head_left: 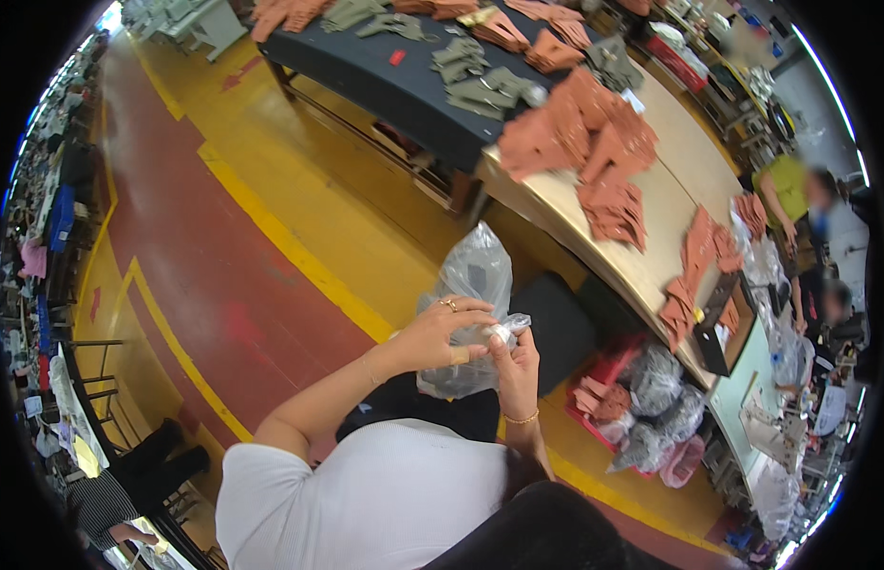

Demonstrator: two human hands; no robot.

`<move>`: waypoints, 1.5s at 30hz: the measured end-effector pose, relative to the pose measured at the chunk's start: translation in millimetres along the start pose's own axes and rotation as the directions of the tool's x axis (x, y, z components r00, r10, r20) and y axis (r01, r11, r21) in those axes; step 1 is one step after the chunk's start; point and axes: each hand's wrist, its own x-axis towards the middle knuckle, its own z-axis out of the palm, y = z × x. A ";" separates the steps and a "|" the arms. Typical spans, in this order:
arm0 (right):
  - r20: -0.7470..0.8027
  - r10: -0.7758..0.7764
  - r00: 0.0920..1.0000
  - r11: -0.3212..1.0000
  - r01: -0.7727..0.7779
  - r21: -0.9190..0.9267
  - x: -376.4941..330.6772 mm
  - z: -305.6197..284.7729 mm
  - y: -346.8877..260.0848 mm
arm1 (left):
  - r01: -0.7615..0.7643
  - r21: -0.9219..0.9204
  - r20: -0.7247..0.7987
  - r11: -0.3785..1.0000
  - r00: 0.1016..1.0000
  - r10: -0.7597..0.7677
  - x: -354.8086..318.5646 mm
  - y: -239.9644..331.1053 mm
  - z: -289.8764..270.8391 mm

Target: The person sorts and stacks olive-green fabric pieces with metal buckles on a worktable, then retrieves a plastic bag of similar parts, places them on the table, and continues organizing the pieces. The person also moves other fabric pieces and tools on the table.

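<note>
A clear plastic bag (pixel 473 271) hangs in front of my body, with something greyish showing dimly inside. Its gathered, twisted end (pixel 504 332) sits between my two hands. My left hand (pixel 446 334), with a ring on one finger, is closed on the gathered plastic from the left. From the right, my right hand (pixel 520 372) pinches the same end between thumb and fingers. The fingertips of both hands nearly meet there. What exactly lies inside the bag cannot be made out.
Ahead to the right, a beige table (pixel 556 204) carries stacked orange cut fabric pieces (pixel 594 123); a dark-covered table (pixel 385 81) adjoins it. A black chair (pixel 553 332) stands beside the bag. Right of me, a red crate (pixel 608 366) sits among filled plastic bags (pixel 655 380). Other people work at far right and lower left.
</note>
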 end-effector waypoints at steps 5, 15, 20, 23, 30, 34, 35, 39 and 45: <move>0.206 -0.051 0.977 0.927 0.123 -0.353 81.9 96.5 -13.1 | -0.020 0.202 -0.348 0.979 0.933 0.091 -13.6 -5.9 -110.9; 0.572 -0.009 0.820 0.895 0.261 -0.361 246.0 223.8 -9.0 | 0.221 0.095 -0.702 0.971 0.706 -0.092 15.7 -93.6 -236.0; 0.627 0.021 0.779 0.777 0.382 -0.500 362.4 268.8 -34.0 | 0.223 0.083 -0.720 0.971 0.688 -0.097 94.3 -159.1 -311.1; 0.676 -0.023 0.737 0.627 0.537 -0.564 434.6 300.4 -59.8 | 0.239 -0.011 -0.683 0.971 0.708 -0.182 142.6 -185.0 -372.0; 0.590 -0.253 0.767 0.496 0.626 -0.601 576.8 358.8 -82.4 | 0.030 -0.167 -0.842 0.986 0.515 -0.158 257.4 -242.3 -482.7; 0.506 -0.351 0.787 0.501 0.615 -0.609 648.9 379.4 -84.6 | -0.100 -0.487 -0.707 0.868 0.628 -0.324 321.5 -289.5 -547.6; 0.482 -0.327 0.813 0.509 0.581 -0.635 660.4 380.9 -85.8 | -0.151 -0.625 -0.629 0.766 0.678 -0.381 333.9 -299.9 -559.9; 0.363 -0.264 0.894 0.514 0.449 -0.731 704.3 386.6 -96.2 | -0.122 -0.944 -0.251 0.307 0.869 -0.427 380.6 -335.1 -606.9; 0.215 -0.268 0.939 0.472 0.322 -0.821 763.5 388.8 -73.8 | 0.290 -0.788 0.143 0.543 0.944 -0.296 424.7 -372.2 -668.1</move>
